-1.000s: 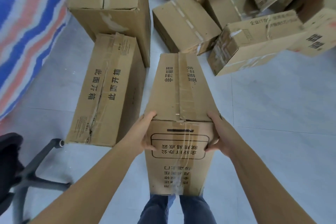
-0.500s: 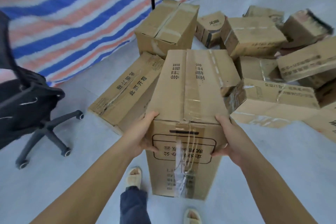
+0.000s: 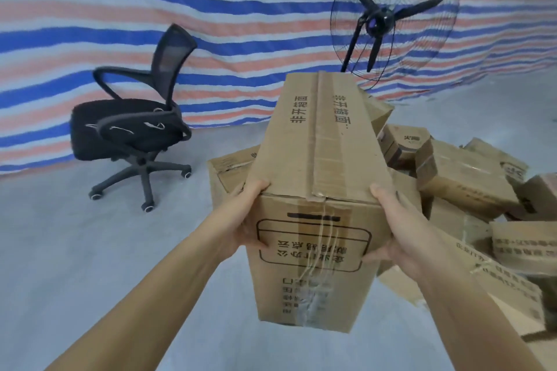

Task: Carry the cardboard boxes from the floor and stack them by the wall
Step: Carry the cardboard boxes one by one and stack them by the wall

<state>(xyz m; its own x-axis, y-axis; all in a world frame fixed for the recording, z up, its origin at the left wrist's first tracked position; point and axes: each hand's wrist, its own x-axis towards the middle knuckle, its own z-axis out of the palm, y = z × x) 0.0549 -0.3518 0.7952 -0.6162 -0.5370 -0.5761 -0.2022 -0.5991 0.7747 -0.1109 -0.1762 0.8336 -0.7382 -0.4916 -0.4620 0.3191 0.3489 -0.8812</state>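
A long brown cardboard box [image 3: 316,166] with taped seams and black printed characters is held up in the air in front of me, clear of the floor. My left hand [image 3: 244,220] grips its near left edge and my right hand [image 3: 394,226] grips its near right edge. Behind and to the right lies a heap of several more cardboard boxes [image 3: 464,181] on the grey floor. One larger box [image 3: 226,172] stands just behind the held one, partly hidden by it.
A black office chair [image 3: 129,123] on castors stands to the left near the striped blue, red and white tarpaulin wall [image 3: 211,9]. A large black pedestal fan [image 3: 388,21] rises behind the boxes. Grey floor [image 3: 75,250] stretches out at the left.
The box has risen from floor level to chest height in both hands. My view has tilted up, so the chair, the fan and the tarpaulin wall now show.
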